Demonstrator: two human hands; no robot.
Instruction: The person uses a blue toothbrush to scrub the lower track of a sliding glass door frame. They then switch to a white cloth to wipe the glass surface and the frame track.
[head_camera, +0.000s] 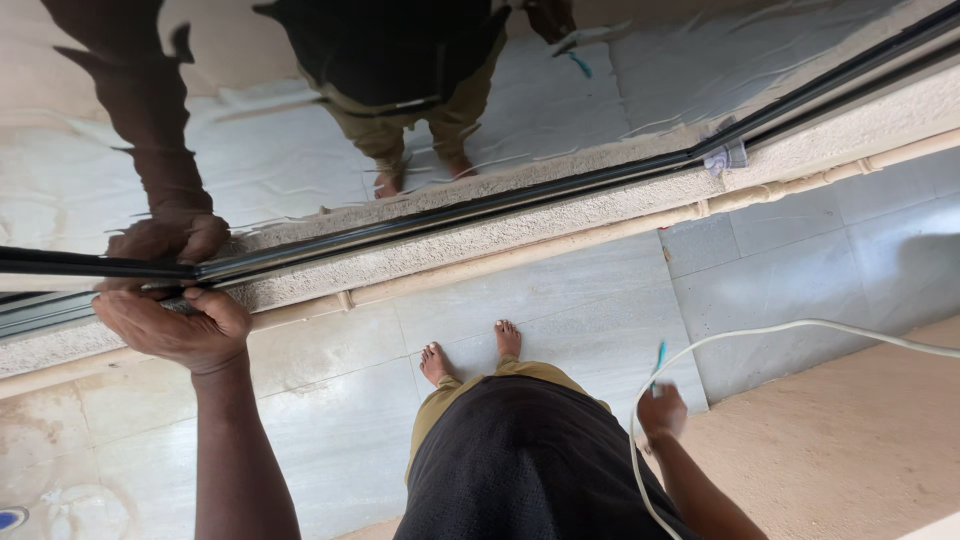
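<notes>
left hand (180, 325) grips window frame (450, 208) | right hand (662, 410) holds teal tool (659, 357)

You stand barefoot in an unfinished home: grey stone floor tiles (560, 300) below your hands, a rough plastered sill (480, 240) and dark glazed window frame (450, 205) beside your left hand (175, 325).

Grey floor tiles (560, 300) at six o'clock; a pale pipe (600, 232) along the rough ledge (520, 228); a cloth (727, 156) at two o'clock.
</notes>
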